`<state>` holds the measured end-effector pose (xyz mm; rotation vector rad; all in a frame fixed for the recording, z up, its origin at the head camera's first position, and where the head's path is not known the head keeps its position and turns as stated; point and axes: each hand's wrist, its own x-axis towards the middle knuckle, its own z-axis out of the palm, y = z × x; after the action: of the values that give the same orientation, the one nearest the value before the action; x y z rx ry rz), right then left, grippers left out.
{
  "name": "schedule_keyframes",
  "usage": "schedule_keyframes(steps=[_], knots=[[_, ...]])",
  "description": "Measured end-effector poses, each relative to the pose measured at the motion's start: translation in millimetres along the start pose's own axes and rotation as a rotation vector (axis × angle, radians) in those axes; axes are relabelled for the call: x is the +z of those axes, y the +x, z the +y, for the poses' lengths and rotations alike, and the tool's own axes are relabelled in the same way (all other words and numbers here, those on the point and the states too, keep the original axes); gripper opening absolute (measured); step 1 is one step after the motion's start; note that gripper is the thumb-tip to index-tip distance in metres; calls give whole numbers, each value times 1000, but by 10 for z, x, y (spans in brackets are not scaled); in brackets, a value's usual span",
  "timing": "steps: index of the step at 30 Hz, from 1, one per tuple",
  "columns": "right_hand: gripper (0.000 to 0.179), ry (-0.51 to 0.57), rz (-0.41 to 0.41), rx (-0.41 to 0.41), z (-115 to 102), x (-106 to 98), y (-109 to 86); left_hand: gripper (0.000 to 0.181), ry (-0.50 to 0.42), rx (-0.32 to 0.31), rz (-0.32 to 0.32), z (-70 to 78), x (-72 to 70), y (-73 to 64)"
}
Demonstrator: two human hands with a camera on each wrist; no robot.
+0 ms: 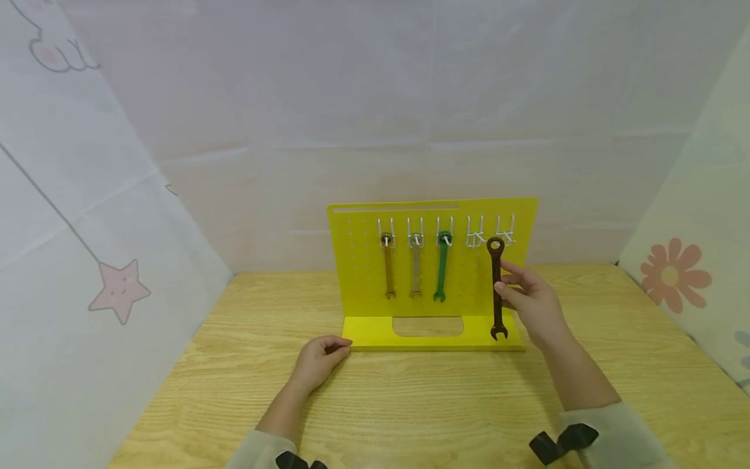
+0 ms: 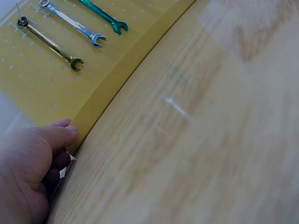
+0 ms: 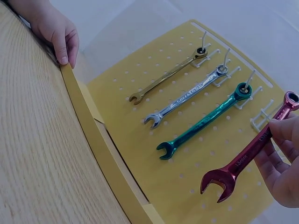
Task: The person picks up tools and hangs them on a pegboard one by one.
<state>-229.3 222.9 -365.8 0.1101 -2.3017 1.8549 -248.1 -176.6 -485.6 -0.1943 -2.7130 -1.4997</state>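
Note:
My right hand (image 1: 536,306) pinches a dark red combination wrench (image 1: 497,316) by its shank. The wrench is upright in front of the pegboard's right part, ring end up and open jaw down; in the right wrist view the red wrench (image 3: 238,163) looks shiny. A yellow pegboard stand (image 1: 363,273) faces me. My left hand (image 1: 316,361) grips its front left corner between thumb and fingers, as the left hand (image 2: 28,163) also shows in the left wrist view. Gold (image 1: 389,270), silver (image 1: 416,270) and green (image 1: 442,270) wrenches hang by their ring ends from hooks.
Two more white wire hooks, one (image 1: 474,240) beside the green wrench and one (image 1: 505,229) farther right, stick out of the board. The stand rests on a wood-grain table (image 1: 410,404). Behind it hangs a pale cloth backdrop (image 1: 375,130), with printed sheets at both sides.

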Motion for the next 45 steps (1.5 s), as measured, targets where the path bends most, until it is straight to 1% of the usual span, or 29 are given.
schedule_keyframes(steps=[6, 14, 22, 35, 45], knots=[[52, 5, -8, 24, -4, 26, 74, 12, 0, -1, 0, 4, -1, 0], [53, 39, -28, 62, 7, 64, 169, 12, 4, 2, 4, 6, 4, -3], [51, 46, -32, 53, 80, 99, 273, 12, 6, -2, 6, 12, 3, -13], [50, 32, -4, 46, 123, 174, 411, 11, 8, -5, 7, 15, 0, -20], [48, 86, 34, 83, 163, 235, 484, 11, 9, -8, 12, 24, -2, -17]])
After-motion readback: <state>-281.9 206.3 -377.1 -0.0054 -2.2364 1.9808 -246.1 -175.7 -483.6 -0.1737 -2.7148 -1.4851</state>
